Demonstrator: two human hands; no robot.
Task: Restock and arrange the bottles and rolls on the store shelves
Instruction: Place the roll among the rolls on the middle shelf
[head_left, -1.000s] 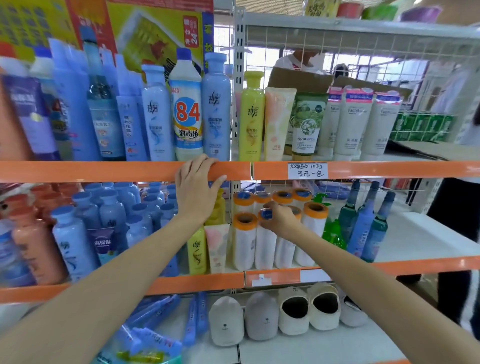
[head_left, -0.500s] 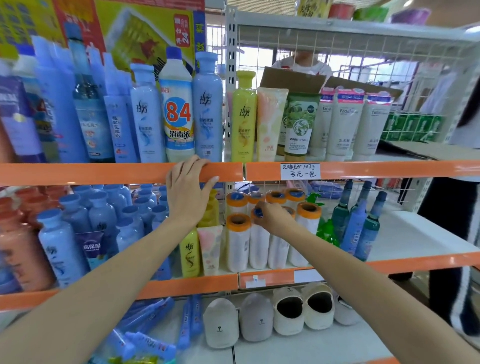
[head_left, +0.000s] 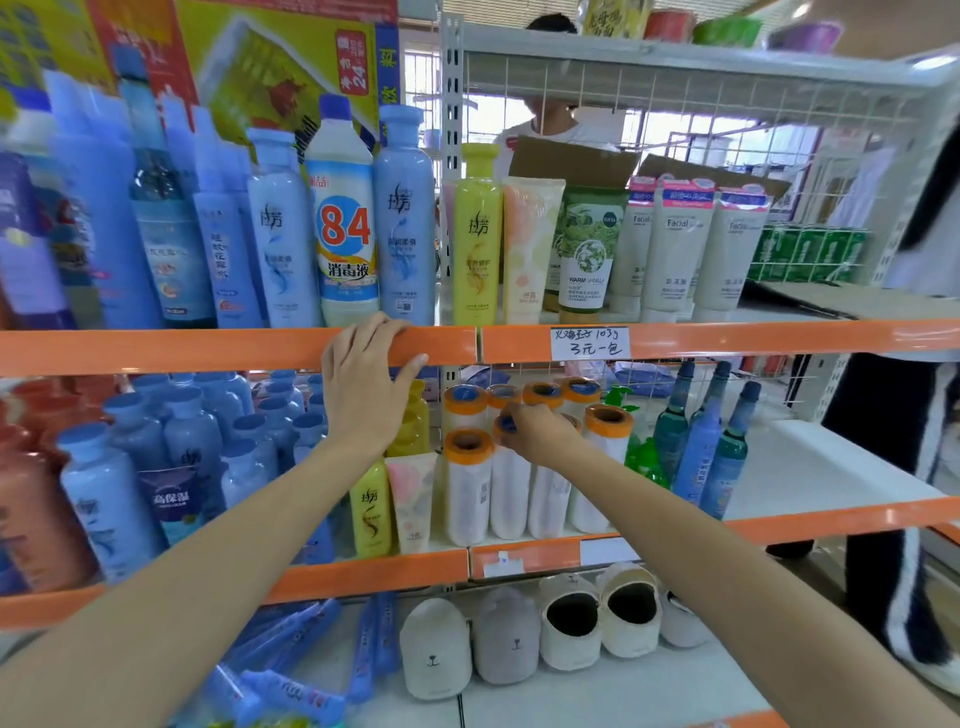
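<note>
Where the orange front rail (head_left: 208, 349) of the upper shelf runs across the view, the left hand (head_left: 363, 387) rests on it, fingers curled over the top edge and thumb stretched along the rail's lower face. Upper shelf, left bay: tall pale-blue shampoo bottles (head_left: 283, 228), one white disinfectant bottle marked "84" (head_left: 344, 218) standing between two of them, all upright at the front edge. Upper shelf, right bay: one yellow bottle (head_left: 477, 234), one peach tube (head_left: 530, 244), one green "Warm Vanilla" tube (head_left: 589, 249), three white "Facial" tubes (head_left: 678, 244), standing side by side; a handwritten price label (head_left: 589, 343) is fixed to the rail below them. Middle shelf, left bay: a crowd of short blue-capped bottles (head_left: 171, 441) with orange bottles (head_left: 26, 499) at the far left. Middle shelf, centre: a small yellow bottle (head_left: 371, 512) and a small peach tube (head_left: 413, 499), just beside a cluster of upright white rolls with orange cores (head_left: 467, 488). The right hand (head_left: 535, 431) is at the top of a front-row roll (head_left: 509, 493), fingers bent round its upper end, where a blue rim shows; how firmly it holds cannot be told. Right of the rolls: a green pump bottle (head_left: 644, 457) and slim blue-green bottles (head_left: 722, 447). Bottom shelf: pale slippers (head_left: 571, 621) in a row, flat blue packets (head_left: 291, 654) to their left.
</note>
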